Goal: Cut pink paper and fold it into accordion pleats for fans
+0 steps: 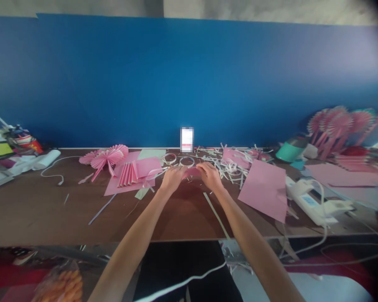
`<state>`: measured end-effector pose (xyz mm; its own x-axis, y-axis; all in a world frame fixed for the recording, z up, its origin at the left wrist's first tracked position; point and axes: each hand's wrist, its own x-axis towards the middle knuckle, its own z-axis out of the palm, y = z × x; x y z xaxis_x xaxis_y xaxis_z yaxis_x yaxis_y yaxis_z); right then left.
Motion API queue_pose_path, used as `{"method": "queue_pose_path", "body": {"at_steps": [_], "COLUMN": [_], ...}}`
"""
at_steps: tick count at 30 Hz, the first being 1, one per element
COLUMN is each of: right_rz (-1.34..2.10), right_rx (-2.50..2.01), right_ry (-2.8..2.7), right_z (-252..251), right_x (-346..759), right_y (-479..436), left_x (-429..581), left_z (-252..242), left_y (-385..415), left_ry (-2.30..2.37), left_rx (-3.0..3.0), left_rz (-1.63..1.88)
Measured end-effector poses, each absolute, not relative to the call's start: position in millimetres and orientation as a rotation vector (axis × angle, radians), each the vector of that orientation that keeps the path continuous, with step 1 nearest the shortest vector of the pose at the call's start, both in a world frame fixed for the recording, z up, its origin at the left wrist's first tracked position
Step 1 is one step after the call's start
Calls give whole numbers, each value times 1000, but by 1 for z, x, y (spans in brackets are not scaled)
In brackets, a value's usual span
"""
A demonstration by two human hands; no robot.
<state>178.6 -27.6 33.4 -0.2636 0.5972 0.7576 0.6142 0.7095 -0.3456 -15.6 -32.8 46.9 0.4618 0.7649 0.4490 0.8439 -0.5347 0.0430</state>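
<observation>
My left hand (173, 177) and my right hand (210, 176) are side by side over the middle of the table, fingers curled inward. Between them is a small piece of pink paper (191, 172), pinched at its two ends. Just beyond my fingers lie two rolls of tape, a left roll (169, 163) and a right roll (192, 161). To the left are a pleated pink paper piece (127, 174) and pink paper fans (108, 158). White paper strips (234, 170) are heaped right of my right hand.
A pink sheet (265, 188) lies right of my right arm, beside a white corded device (315, 203). Finished-looking pink fans (338, 121) stand far right near a green container (291, 149). A bright, blurred screen (187, 139) leans on the blue wall panel (189, 75).
</observation>
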Motion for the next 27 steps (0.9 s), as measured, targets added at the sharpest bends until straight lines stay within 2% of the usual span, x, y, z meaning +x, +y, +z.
{"method": "queue_pose_path", "body": {"at_steps": [5,12,27], "right_rz": [255,379,614], "right_rx": [-932,-1006,-936], "right_ry": [-1753,-1493,-1748], "right_z": [33,33,27], "right_x": [175,180,179], "right_y": [-26,-20,-15], "left_x": [-23,-18,-24], "left_z": [46,43,37], "left_y": [-30,-35,-20], "left_ry": [-1429,-1394,-1431], "left_rx": [-2618,-2842,-2433], "left_rz": [-564,-593,-821]}}
